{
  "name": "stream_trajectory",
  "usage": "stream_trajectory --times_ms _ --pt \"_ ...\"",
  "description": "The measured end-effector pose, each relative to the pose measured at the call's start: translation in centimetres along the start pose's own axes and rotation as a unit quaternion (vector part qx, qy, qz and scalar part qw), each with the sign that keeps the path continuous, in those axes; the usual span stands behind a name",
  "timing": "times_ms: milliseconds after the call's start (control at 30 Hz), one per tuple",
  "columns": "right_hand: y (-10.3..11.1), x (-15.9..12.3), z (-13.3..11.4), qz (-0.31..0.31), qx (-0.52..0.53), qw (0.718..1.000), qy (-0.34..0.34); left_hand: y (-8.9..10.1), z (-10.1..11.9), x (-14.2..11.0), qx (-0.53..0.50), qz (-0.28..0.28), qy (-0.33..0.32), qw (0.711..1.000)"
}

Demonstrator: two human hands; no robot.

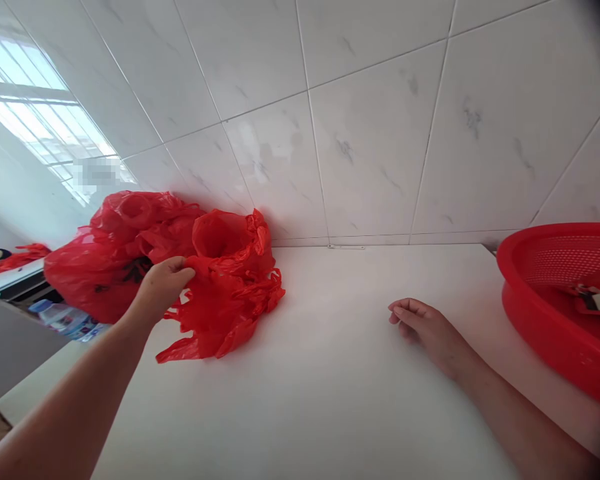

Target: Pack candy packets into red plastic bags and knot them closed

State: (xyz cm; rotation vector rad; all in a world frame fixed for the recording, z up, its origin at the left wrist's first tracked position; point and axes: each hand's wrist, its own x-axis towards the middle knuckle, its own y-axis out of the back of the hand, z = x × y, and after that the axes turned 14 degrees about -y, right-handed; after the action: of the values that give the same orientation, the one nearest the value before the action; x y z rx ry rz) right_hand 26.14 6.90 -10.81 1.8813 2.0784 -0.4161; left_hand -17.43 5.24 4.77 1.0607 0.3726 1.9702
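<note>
My left hand [161, 288] pinches the edge of a crumpled red plastic bag [225, 303] between thumb and fingers. The bag hangs loosely, its torn-looking lower edge close to the white tabletop [300, 400]. Behind it, against the wall, is a heap of more red plastic bags [153, 223]; a filled one at the left has dark leafy shapes showing through. On the right, my right hand [420, 327] hovers above or rests lightly on the tabletop; which one I cannot tell. Its fingers are curled together with the thumb, and nothing shows in them.
At the right edge stands a large red plastic basket [545, 333] with a meshed wall and a few small items inside. Clear plastic bottles [65, 319] lie below the bags at the left. A tiled wall [370, 147] runs along the back, and a barred window [35, 100] is far left.
</note>
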Motion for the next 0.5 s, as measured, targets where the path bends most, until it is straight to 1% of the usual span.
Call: stream_trajectory --times_ms 67,133,167,233,267,333,400,500 --pt "0.1 0.0 0.0 0.002 -0.004 1.0 -0.002 0.4 0.5 0.1 -0.024 0.03 0.014 0.999" --pt "0.1 0.0 0.1 0.0 -0.008 1.0 -0.002 0.2 1.6 -0.2 -0.068 0.097 -0.01 0.993" --pt "0.1 0.0 0.1 -0.001 -0.008 1.0 -0.002 -0.1 2.3 -0.4 -0.104 0.121 -0.03 0.987" --pt "0.0 -0.1 0.0 0.0 -0.015 1.0 -0.004 -1.4 4.2 -1.3 -0.199 0.132 -0.06 0.969" --pt "-0.1 -0.1 0.0 0.003 -0.021 1.0 -0.003 -2.3 5.2 -1.8 -0.254 0.128 -0.063 0.957" --pt "-0.5 -0.2 0.0 0.006 -0.037 0.999 0.001 -4.7 7.1 -3.1 -0.355 0.089 -0.035 0.93" --pt "-1.0 -0.4 0.1 0.003 -0.055 0.998 0.017 -7.7 8.7 -4.7 -0.441 0.023 0.019 0.897" --pt "-2.0 -0.8 0.1 0.005 -0.074 0.996 0.056 -12.5 10.3 -7.1 -0.541 -0.065 0.115 0.831"
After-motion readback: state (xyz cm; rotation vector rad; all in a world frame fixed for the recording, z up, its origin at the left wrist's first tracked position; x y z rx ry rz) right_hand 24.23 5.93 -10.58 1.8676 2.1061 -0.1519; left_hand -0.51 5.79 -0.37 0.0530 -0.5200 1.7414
